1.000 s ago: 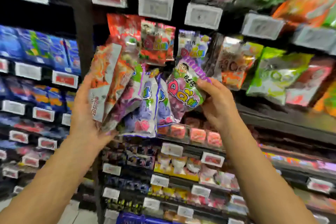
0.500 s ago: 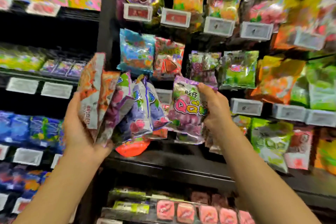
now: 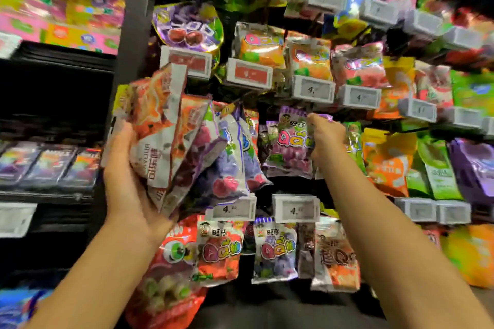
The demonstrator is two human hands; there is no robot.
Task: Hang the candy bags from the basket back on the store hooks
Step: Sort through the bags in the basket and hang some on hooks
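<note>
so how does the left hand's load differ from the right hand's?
The left hand grips a fanned bundle of bags, orange and purple mixed; the right hand pinches one purple grape bag by its top edge. The bundle tilts away from the rack; the single bag hangs upright at the display. Both are glossy candy packs.

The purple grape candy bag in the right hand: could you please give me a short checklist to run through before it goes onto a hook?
1. Right hand grips the purple grape candy bag near its top edge: ok.
2. Bag upright, print facing out: ok.
3. Bag's hang hole lined up with a hook: cannot tell, neither hole nor hook tip shows.
4. Matching product nearby: ok, a similar purple bag hangs in the row below.
5. Left hand holds the remaining fan of bags securely: ok, none visibly slipping.
6. Price tag above clear of the bag: ok.
</note>
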